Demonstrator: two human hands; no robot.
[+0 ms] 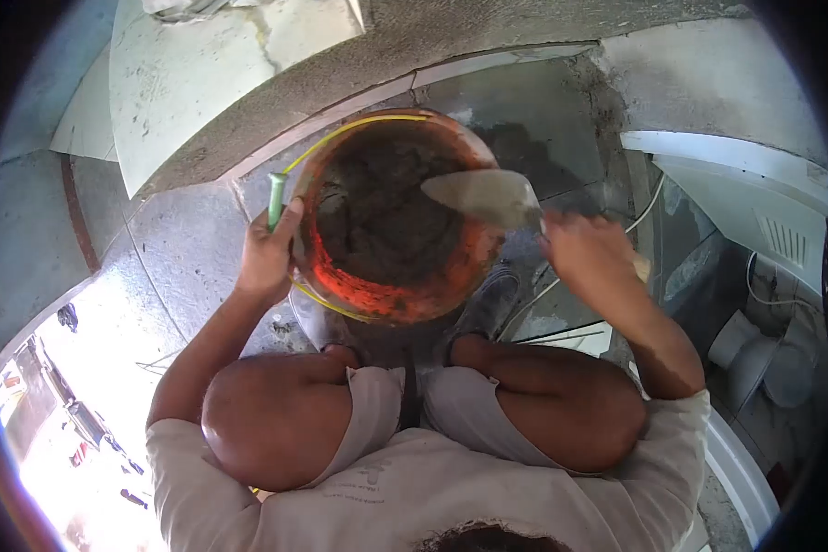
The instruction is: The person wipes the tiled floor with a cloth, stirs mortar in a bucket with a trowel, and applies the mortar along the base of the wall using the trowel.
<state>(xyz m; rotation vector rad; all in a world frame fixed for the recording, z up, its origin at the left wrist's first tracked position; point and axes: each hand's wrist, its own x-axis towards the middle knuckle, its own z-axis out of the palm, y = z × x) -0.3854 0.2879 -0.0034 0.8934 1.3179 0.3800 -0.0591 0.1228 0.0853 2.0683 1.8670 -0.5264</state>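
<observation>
An orange bucket [474,267] stands between my feet, its inside smeared with grey. Dark wet mortar [391,216] fills much of it. My left hand [269,250] is closed on the bucket's left rim, beside the green grip [277,191] of its yellow wire handle [345,126]. On the other side, my right hand [591,247] is wrapped round the handle of a pointing trowel. The trowel's blade [488,196] reaches left over the bucket's rim, its rounded tip above the mortar. Whether the blade touches the mortar I cannot tell.
A low ledge [331,87] with a pale slab [221,55] curves along the far side. At the right are a white panel [736,184], a thin cable [649,204] and white plastic pipe fittings [768,359]. Grey tiles [179,239] cover the floor.
</observation>
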